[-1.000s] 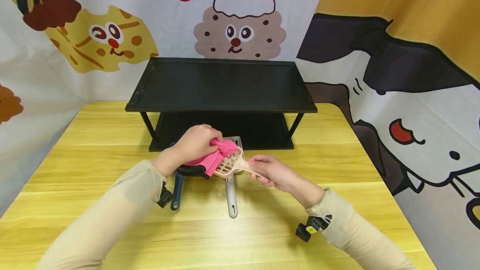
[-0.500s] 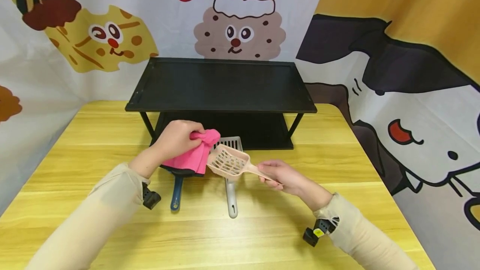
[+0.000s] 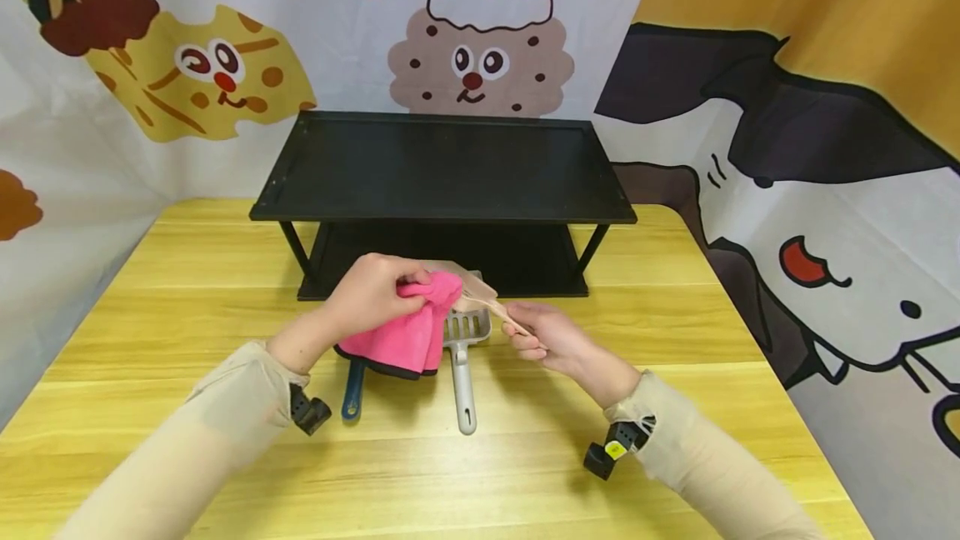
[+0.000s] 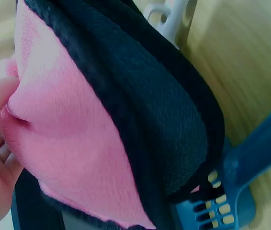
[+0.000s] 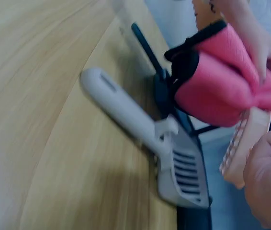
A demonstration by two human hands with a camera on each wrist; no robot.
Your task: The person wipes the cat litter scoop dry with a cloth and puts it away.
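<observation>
My left hand (image 3: 371, 294) pinches a pink cloth (image 3: 405, 342) with black edging; its dark underside shows in the left wrist view. The handle of a beige slotted litter scoop (image 3: 476, 285) is gripped by my right hand (image 3: 551, 340). That scoop is tilted up in the air, and the cloth meets its basket, partly hiding it. Beneath, a grey litter scoop (image 3: 462, 390) lies on the table, its handle towards me. To its left lies a blue litter scoop (image 4: 265, 143), whose basket the cloth mostly covers in the head view.
A black two-tier rack (image 3: 450, 169) stands behind the hands, and the scoops' basket ends lie close to its lower shelf. The wooden table (image 3: 525, 473) extends in front and to both sides. Printed curtains (image 3: 480, 40) hang around the back and right.
The cloth moved left off the beige scoop, then came back right against it. The beige scoop, face up half a second ago, is now turned and tilted. The grey and blue scoops stay put.
</observation>
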